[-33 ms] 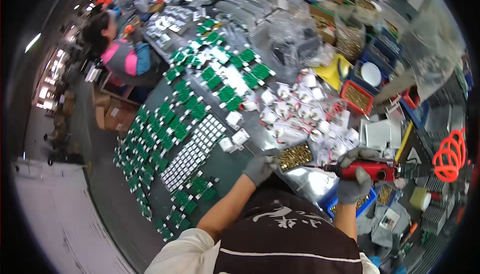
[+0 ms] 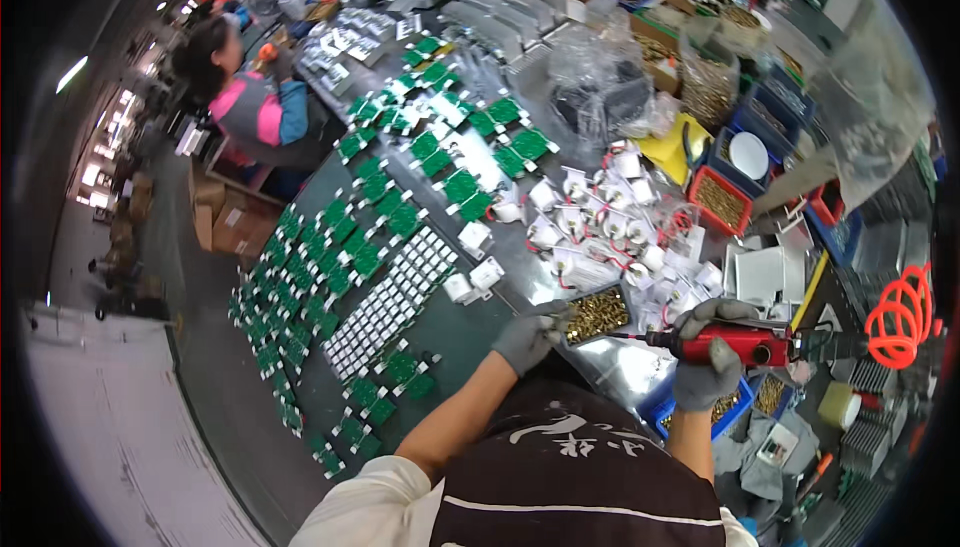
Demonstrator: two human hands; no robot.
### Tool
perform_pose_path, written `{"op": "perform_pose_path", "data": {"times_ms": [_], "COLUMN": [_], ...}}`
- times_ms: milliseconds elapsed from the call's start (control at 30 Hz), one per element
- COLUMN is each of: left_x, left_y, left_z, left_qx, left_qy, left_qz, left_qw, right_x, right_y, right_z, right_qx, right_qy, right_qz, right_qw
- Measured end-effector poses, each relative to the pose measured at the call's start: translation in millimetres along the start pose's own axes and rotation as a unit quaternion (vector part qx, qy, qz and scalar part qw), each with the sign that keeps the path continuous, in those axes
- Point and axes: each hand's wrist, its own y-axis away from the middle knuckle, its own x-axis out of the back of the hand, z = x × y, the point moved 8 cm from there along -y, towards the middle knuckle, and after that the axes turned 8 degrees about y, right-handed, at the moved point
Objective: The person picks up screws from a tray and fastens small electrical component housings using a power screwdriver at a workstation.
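My right hand (image 2: 705, 372), in a grey glove, is wrapped round a red power screwdriver (image 2: 740, 343) held sideways. Its dark bit (image 2: 635, 335) points left, ending near a small dark tray (image 2: 626, 299) of brass-coloured screws (image 2: 597, 313). At the tray's left edge is my gloved left hand (image 2: 530, 337), its fingers pressed together. Whatever they grip is too small or hidden to make out. Two white square parts (image 2: 474, 284) lie on the table just beyond this hand.
Green circuit boards (image 2: 460, 187) and a block of small white squares (image 2: 390, 292) cover the left. White round fittings with red wires (image 2: 620, 207) are heaped ahead. Screw bins, red (image 2: 720, 202) and blue (image 2: 745, 402), stand right, near an orange coiled hose (image 2: 898, 317). Another person (image 2: 245, 107) works far left.
The whole view has shifted very slightly. Both hands, the screwdriver and the tray keep nearly the same places relative to one another.
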Motion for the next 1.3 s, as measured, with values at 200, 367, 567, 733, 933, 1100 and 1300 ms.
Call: {"op": "perform_pose_path", "data": {"times_ms": [200, 367, 567, 733, 933, 1100, 1300], "left_x": [-17, -49, -55, -54, -84, -101, -100], "left_y": [22, 48, 42, 35, 33, 26, 10], "left_z": [-16, 7, 4, -3, -20, -40, -62], "left_qx": [0.014, -0.026, -0.055, -0.016, 0.029, 0.058, 0.133], "left_qy": [-0.007, -0.153, -0.178, -0.077, -0.231, -0.317, -0.244], "left_qz": [-0.049, -0.028, -0.043, -0.049, -0.018, -0.089, -0.179], "left_qw": [0.999, 0.987, 0.982, 0.996, 0.972, 0.942, 0.944], "right_x": [-49, -59, -52, -33, -1, 26, 57], "right_y": [10, 11, 9, 9, 7, 2, -4], "right_z": [-2, -4, -15, -26, -42, -50, -49], "right_qx": [-0.003, 0.006, 0.019, 0.041, 0.067, 0.070, 0.041], "right_qy": [-0.010, -0.057, -0.100, -0.072, -0.087, -0.114, -0.155], "right_qz": [-0.068, -0.099, -0.101, -0.078, -0.056, -0.045, -0.027], "right_qw": [0.998, 0.993, 0.990, 0.993, 0.992, 0.990, 0.987]}}
